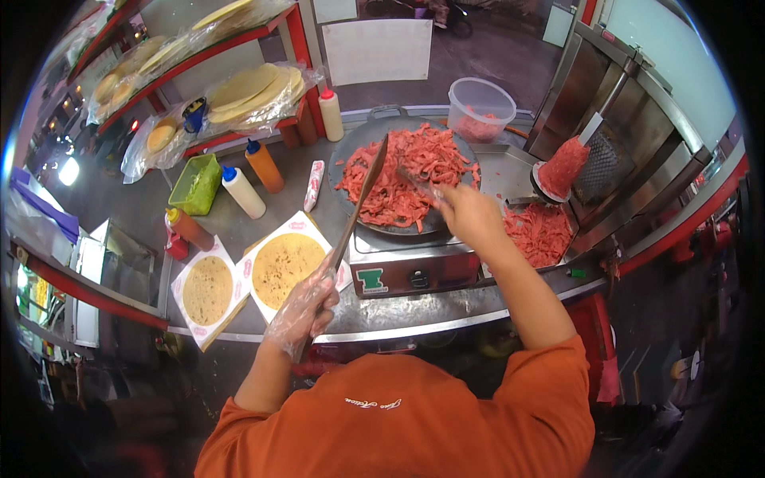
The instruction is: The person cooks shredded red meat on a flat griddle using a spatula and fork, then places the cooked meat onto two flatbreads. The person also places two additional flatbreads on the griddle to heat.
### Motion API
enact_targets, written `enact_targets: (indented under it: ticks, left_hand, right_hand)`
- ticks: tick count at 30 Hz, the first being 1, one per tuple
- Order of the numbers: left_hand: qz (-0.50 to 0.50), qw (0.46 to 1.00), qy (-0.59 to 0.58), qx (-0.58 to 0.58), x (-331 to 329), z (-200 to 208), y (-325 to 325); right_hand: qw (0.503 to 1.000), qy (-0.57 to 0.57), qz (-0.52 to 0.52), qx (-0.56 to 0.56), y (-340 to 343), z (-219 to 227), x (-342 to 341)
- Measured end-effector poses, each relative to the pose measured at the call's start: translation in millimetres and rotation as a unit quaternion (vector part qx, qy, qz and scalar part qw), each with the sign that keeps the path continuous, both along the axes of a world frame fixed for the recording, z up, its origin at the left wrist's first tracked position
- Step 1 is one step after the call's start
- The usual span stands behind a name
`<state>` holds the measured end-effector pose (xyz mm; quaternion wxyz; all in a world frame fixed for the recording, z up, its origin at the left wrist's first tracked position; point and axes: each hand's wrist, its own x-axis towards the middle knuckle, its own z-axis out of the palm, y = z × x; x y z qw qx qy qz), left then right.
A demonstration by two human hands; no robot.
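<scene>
Meat strips (430, 155), reddish: where do you have them?

Head view, on my remote feed. Main heap lies on the round dark griddle (358, 141), over the stove (458, 272) on the worktop (398, 319). More strips in the metal tray (506, 171) to the right, beside the meat cone (564, 163). I note a few in the clear tub (482, 99) behind the griddle's right side.

Hands?

Left hand (305, 311): clear plastic glove (291, 323), fingers wrapped round the long flat blade (362, 197). Blade slants away and rightward, far end over the heap. Whether it touches the meat, I cannot tell.

And the right?

Right hand (470, 219): fingers closed round the grip of a short metal tool (420, 185), at the heap's right. Its working end is among the strips, shape hidden from me.

Anything else close by?

Two round flatbreads (288, 271) on white paper sheets (301, 221), left of the stove; one is just beside the left hand. Beyond them I log squeeze bottles (264, 166) and a green container (195, 185).
</scene>
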<state>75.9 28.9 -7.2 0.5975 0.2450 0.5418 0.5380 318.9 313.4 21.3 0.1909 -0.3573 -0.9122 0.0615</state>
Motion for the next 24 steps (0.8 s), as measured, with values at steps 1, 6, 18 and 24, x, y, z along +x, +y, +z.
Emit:
enact_targets:
  ticks: [1,6,18,24]
  left_hand:
    - [0.005,1.0,0.005,0.004,0.3,-0.6,-1.3]
    - [-0.044,0.999,-0.023,-0.011,9.1,-2.0,1.5]
    - [-0.024,0.996,0.068,-0.048,33.1,23.5,20.7]
    - [-0.177,0.778,0.602,-0.041,20.3,51.8,25.8]
  right_hand:
    - [0.999,0.012,-0.041,0.016,-3.3,0.1,1.1]
    - [0.994,0.013,-0.11,-0.013,6.3,7.7,11.9]
    - [0.964,0.2,-0.173,-0.039,30.9,-37.5,137.0]
    - [0.957,-0.022,-0.288,-0.007,22.3,-87.1,208.5]
